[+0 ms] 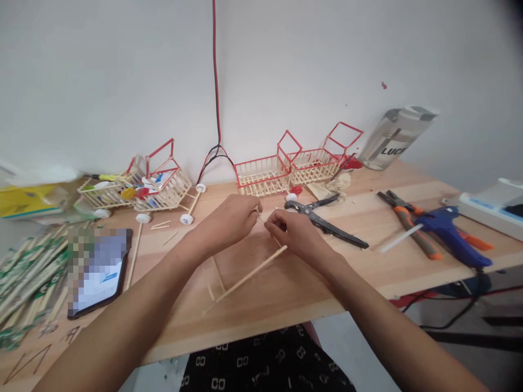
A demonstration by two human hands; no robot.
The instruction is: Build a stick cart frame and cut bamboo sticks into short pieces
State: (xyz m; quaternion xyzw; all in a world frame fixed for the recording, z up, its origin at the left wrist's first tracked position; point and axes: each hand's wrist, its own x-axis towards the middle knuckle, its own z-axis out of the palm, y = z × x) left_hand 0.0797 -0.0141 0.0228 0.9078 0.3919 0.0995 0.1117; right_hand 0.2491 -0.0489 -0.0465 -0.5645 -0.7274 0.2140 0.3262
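Both my hands are closed and close together over the middle of the wooden table [318,288]. Pinched in my left hand [232,222] is the far part of a frame of thin wooden sticks [251,274]. The fingers of my right hand [297,231] are curled round the same frame, near its right corner. The frame's near side slants down to the left, and its left side runs partly behind my left wrist. Exactly what lies between the fingertips is hidden. Just beyond my right hand are black-handled cutters [339,231].
Small stick carts with red trim [261,182] stand along the wall; a left one [163,188] holds coloured pieces. Wrapped sticks [30,283] and a phone [102,275] lie left. Pliers [412,226], a blue glue gun [445,228] and a clear bottle [394,139] are right.
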